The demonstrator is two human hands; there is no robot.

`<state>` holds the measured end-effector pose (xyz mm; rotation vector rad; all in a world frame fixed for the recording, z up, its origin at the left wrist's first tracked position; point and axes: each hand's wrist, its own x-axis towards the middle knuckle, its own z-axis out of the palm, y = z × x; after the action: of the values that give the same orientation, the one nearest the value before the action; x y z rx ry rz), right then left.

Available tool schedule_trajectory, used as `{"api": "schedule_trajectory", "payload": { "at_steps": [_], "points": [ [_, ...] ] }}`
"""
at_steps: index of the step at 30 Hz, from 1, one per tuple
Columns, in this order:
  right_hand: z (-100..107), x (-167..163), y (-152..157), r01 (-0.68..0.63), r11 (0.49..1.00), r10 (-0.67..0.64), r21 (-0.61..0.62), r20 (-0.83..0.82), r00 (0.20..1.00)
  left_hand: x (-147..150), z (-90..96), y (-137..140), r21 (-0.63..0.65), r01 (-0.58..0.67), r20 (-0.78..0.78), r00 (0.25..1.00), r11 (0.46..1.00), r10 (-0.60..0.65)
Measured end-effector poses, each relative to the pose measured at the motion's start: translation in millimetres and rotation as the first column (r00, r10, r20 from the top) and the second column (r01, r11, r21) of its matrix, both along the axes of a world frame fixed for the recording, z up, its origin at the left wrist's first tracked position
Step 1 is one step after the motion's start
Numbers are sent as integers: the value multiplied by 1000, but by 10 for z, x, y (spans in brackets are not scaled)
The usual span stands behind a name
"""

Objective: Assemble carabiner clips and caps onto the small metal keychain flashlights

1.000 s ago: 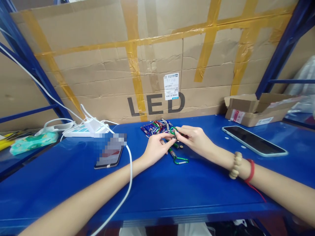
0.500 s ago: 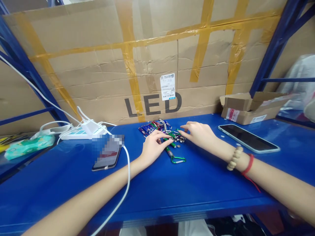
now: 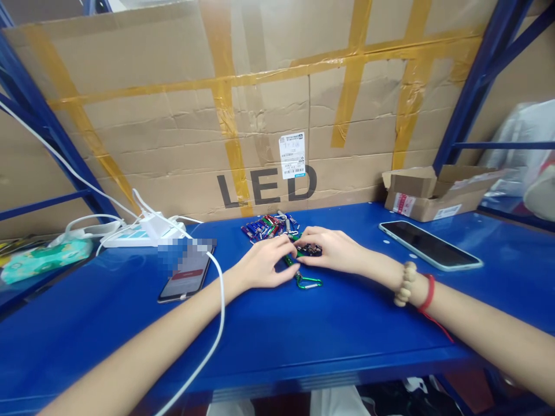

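Note:
My left hand [image 3: 269, 263] is curled around a green keychain flashlight [image 3: 288, 262], its thumb lying across the tube. From the near end of that tube a green carabiner clip [image 3: 309, 282] rests on the blue table. My right hand [image 3: 332, 248] meets the left fingertips, its thumb and forefinger drawn together; whatever they pinch is too small to make out. Several small shiny metal pieces [image 3: 313, 250], perhaps button cells, lie partly under the right fingers. Just behind both hands is a pile of blue, red and purple keychain flashlights [image 3: 264, 227] with clips.
A phone [image 3: 186, 277] with a white cable [image 3: 222, 312] lies left, the cable crossing over my left forearm. Behind it sits a white power strip [image 3: 139, 236]. Another phone [image 3: 429, 245] and an opened cardboard box [image 3: 427, 196] are at right. A large carton [image 3: 173, 144] backs the blue table [image 3: 277, 329].
My right hand has moved left and its fingers have come together beside the left fingertips. My left hand has shifted slightly down over the green flashlight. The view has turned a little.

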<state>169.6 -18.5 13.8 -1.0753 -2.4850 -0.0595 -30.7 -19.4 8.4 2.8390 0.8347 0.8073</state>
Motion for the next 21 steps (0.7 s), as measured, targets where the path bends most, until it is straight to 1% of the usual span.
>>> {"api": "schedule_trajectory", "payload": {
  "at_steps": [1, 2, 3, 7, 11, 12, 14, 17, 19, 21],
  "points": [
    [-18, -7, 3, 8, 1000, -8, -9, 9, 1000, -27, 14, 5, 18, 46, -64, 997, 999, -45],
    [-33, -14, 8, 23, 1000, -23, -16, 17, 1000, -48, 22, 13, 17, 67, -109, 992, 998, -65],
    [-44, -20, 14, 45, 999, -44, -20, 24, 999, -60, 22, 24, 1, 60, -129, 990, 998, -60],
    [-44, -32, 27, 147, 989, -146, -29, 22, 989, -52, -19, 77, -126, -26, -102, 995, 992, 13],
    [15, -12, 20, 210, 977, -212, -28, -69, 975, -26, -62, 116, -194, -44, -59, 998, 980, 33],
    [37, -2, 14, 200, 980, -201, -20, -101, 974, -23, -68, 122, -204, -53, -40, 998, 978, 46],
    [83, 20, 0, 125, 992, -124, -7, -139, 982, -20, -78, 134, -230, -81, 22, 996, 970, 88],
    [124, 34, -24, -14, 1000, 14, 0, -120, 993, -22, -91, 156, -294, -116, 133, 978, 949, 161],
    [113, 19, -34, -49, 999, 48, -7, -101, 994, -27, -98, 170, -326, -119, 187, 964, 938, 188],
    [74, -11, -35, -55, 998, 51, -35, -110, 993, -32, -105, 175, -338, -115, 222, 955, 934, 198]
  ]
}}
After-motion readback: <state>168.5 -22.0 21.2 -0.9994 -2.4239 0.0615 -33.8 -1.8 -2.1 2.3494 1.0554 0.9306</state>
